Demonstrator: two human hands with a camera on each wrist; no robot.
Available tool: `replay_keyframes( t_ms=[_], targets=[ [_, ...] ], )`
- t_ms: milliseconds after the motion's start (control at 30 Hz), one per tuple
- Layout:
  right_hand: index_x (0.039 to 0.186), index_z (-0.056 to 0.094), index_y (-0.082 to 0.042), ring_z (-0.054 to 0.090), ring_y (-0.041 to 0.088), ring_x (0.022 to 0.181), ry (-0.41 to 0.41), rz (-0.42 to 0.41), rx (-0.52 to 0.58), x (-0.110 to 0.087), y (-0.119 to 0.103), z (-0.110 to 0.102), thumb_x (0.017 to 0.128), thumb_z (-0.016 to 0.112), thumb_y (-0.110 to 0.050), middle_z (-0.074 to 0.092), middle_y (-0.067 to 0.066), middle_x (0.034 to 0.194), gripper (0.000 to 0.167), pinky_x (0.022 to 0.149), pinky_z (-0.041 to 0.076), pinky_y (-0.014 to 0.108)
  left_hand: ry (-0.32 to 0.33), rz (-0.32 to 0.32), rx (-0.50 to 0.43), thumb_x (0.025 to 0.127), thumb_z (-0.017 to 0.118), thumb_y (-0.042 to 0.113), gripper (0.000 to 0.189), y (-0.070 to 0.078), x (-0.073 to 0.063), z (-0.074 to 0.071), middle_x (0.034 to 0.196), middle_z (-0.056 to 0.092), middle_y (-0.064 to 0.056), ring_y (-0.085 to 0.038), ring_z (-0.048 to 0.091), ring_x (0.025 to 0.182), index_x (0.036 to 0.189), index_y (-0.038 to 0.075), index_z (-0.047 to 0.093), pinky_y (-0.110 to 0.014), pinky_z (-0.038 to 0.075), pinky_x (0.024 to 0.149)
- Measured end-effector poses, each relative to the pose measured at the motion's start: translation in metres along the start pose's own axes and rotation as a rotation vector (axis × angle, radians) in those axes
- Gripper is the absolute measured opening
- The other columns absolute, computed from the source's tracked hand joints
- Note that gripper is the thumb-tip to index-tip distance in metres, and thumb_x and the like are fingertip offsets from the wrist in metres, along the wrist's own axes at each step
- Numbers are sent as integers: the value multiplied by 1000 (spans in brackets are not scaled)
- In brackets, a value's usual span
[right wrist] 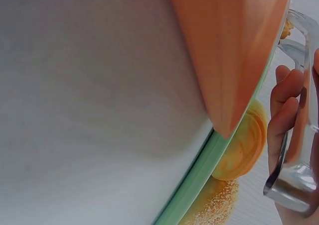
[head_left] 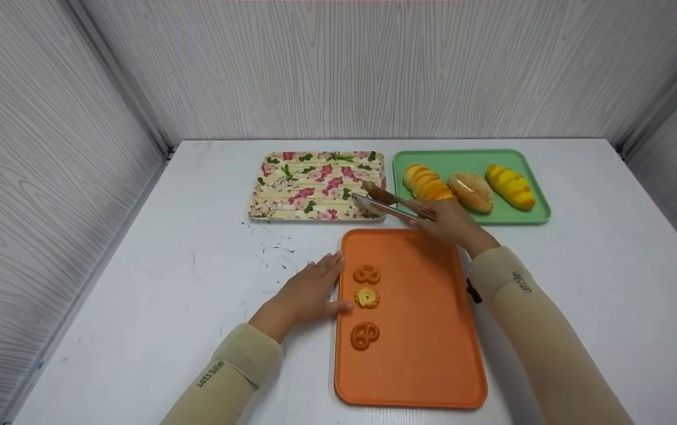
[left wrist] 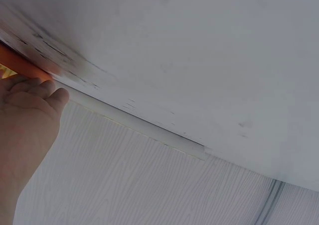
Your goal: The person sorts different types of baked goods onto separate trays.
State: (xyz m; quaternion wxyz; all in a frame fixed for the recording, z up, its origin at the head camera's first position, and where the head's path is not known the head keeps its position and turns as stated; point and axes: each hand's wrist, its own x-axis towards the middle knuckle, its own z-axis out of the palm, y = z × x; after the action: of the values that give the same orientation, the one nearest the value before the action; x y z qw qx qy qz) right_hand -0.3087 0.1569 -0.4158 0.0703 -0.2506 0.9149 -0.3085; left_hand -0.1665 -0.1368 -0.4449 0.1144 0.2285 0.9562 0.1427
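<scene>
My right hand (head_left: 447,221) grips metal tongs (head_left: 394,209) that reach left above the near right corner of the floral tray (head_left: 291,198). A small brown baked piece (right wrist: 286,30) shows at the tongs' tips; its exact kind is hard to tell. My left hand (head_left: 308,292) rests at the left edge of the orange tray (head_left: 415,366), its fingers fairly straight and the thumb over the rim. Along that tray's left side lie a pretzel-shaped cookie (head_left: 367,274), a pale swirled cookie (head_left: 367,297) and another pretzel-shaped cookie (head_left: 365,336).
Behind the right hand, a green tray (head_left: 536,215) bears a striped bread roll (head_left: 427,182), a seeded bun (head_left: 471,192) and a yellow loaf (head_left: 510,186). Pale wood-grain walls (head_left: 350,71) enclose the white table (head_left: 155,330) at the back and sides.
</scene>
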Motion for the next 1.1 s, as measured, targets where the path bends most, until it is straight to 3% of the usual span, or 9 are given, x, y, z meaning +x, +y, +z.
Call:
replay_keyframes(
  t_ms=[233, 467, 833, 1033, 1100],
  targets=[
    [140, 51, -18, 59, 31, 104, 9, -1, -11, -1, 0, 1, 92, 65, -28, 59, 17, 126, 51, 91, 45, 48, -17, -9, -6, 88, 53, 62, 93, 0, 2, 1, 159, 10, -7, -22, 9, 144, 152, 5, 16, -39, 13, 115],
    [142, 47, -14, 56, 32, 113, 6, 14, 75, -5, -2, -3, 91, 65, -30, 55, 18, 132, 56, 91, 45, 47, -18, -23, 0, 87, 53, 62, 93, 1, 2, 1, 159, 11, -5, -21, 10, 144, 152, 5, 18, -38, 13, 115],
    [142, 48, -22, 56, 31, 112, 1, -89, 83, -13, -6, -5, 92, 63, -32, 53, 13, 135, 52, 92, 46, 48, -21, -37, -18, 87, 53, 63, 94, 1, 1, 1, 159, 10, -5, -21, 10, 144, 153, 6, 17, -38, 12, 115],
    [141, 50, -17, 61, 26, 103, -24, -93, 131, -23, -7, -4, 91, 63, -35, 61, 13, 125, 55, 87, 48, 46, -11, -28, -21, 87, 53, 62, 93, 0, 1, 1, 159, 11, -6, -22, 11, 144, 152, 5, 19, -39, 14, 114],
    [140, 51, -16, 61, 23, 90, -27, -80, 126, -26, -8, -5, 91, 64, -35, 66, 12, 113, 54, 79, 49, 41, -11, -25, -19, 87, 53, 62, 94, 1, 2, 0, 158, 11, -6, -22, 11, 144, 152, 5, 19, -39, 14, 114]
  ],
)
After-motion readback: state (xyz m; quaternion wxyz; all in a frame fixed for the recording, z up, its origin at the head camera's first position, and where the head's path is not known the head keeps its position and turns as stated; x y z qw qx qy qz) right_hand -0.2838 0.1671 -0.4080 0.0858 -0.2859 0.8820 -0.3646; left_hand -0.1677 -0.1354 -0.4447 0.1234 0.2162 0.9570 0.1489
